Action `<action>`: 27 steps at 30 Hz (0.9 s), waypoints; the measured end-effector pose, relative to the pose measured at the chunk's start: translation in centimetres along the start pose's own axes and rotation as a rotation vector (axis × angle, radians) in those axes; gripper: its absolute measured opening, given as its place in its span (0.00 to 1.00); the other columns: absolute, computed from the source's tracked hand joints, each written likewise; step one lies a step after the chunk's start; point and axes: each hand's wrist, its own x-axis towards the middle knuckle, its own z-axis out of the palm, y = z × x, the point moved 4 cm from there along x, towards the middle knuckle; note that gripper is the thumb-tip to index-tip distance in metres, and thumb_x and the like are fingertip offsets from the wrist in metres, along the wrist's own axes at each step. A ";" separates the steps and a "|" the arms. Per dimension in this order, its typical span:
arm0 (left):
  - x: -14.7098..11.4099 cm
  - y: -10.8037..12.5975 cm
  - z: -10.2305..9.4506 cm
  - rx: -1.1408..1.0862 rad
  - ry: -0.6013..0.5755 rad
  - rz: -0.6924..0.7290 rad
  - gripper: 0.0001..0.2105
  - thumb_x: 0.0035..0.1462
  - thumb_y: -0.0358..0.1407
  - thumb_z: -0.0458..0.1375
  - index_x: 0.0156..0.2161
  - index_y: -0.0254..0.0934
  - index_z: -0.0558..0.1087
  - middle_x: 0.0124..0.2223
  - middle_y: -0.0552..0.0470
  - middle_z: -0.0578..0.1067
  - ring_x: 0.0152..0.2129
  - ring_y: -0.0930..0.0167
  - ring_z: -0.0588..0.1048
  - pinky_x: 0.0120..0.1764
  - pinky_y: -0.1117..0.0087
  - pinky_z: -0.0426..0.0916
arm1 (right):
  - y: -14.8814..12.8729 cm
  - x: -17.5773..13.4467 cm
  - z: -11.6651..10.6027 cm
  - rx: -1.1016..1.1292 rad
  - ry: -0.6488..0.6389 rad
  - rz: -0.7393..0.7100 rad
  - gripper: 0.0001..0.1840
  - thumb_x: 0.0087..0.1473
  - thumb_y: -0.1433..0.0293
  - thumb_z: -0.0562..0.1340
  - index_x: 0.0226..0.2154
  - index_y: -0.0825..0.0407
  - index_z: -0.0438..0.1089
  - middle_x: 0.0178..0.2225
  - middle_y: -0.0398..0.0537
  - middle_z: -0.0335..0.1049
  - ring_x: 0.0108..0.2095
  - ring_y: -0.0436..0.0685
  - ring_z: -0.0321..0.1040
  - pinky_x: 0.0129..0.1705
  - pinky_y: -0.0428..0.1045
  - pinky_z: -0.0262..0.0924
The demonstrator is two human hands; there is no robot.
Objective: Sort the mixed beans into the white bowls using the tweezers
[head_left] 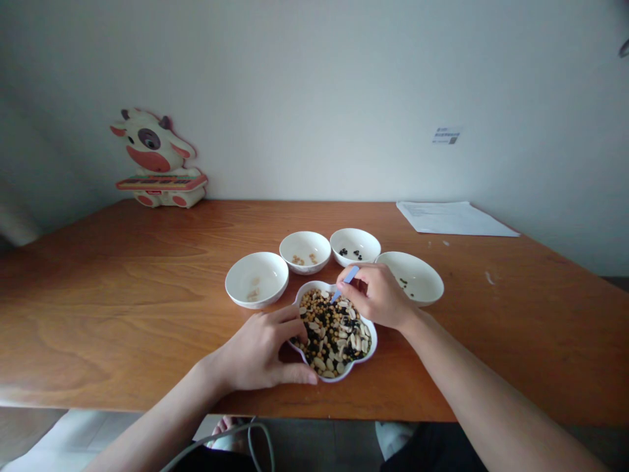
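A white flower-shaped dish point(369, 347) full of mixed beans and seeds sits near the table's front edge. My left hand point(263, 351) grips its left rim, thumb along the front. My right hand point(376, 295) hovers over the dish's far right side, holding blue tweezers point(346, 280) with the tips down among the beans. Behind the dish stand several small white bowls: one at the left point(256, 278) with pale seeds, one point(304, 251) with tan beans, one point(354, 246) with black beans, one at the right point(417, 278) with a few dark beans.
The wooden table point(122, 295) reaches to a white wall. A cow-shaped toy piano point(157, 160) stands at the back left. Sheets of paper point(452, 217) lie at the back right. A grey cable point(246, 436) hangs below the table's front edge.
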 end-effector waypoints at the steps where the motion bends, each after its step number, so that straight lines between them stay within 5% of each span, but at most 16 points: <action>1: 0.0 0.0 0.0 -0.004 -0.004 -0.001 0.19 0.58 0.51 0.64 0.35 0.34 0.71 0.39 0.49 0.71 0.32 0.69 0.70 0.31 0.71 0.63 | 0.0 0.0 0.0 -0.003 -0.002 0.002 0.09 0.54 0.72 0.59 0.24 0.54 0.71 0.24 0.45 0.73 0.24 0.50 0.65 0.29 0.47 0.58; 19: 0.0 -0.2 0.1 -0.002 -0.011 -0.015 0.18 0.57 0.49 0.65 0.36 0.34 0.71 0.39 0.49 0.71 0.32 0.69 0.70 0.31 0.71 0.62 | -0.1 -0.2 -0.4 -0.005 0.074 -0.031 0.11 0.57 0.71 0.59 0.25 0.54 0.73 0.25 0.44 0.74 0.25 0.51 0.68 0.29 0.47 0.59; 27: -0.1 -0.2 0.1 0.001 -0.016 -0.021 0.19 0.56 0.50 0.66 0.35 0.34 0.71 0.38 0.49 0.70 0.32 0.68 0.70 0.31 0.71 0.63 | 0.6 -0.2 -1.1 0.064 0.374 0.028 0.12 0.59 0.64 0.61 0.30 0.54 0.75 0.27 0.48 0.76 0.26 0.53 0.70 0.27 0.47 0.62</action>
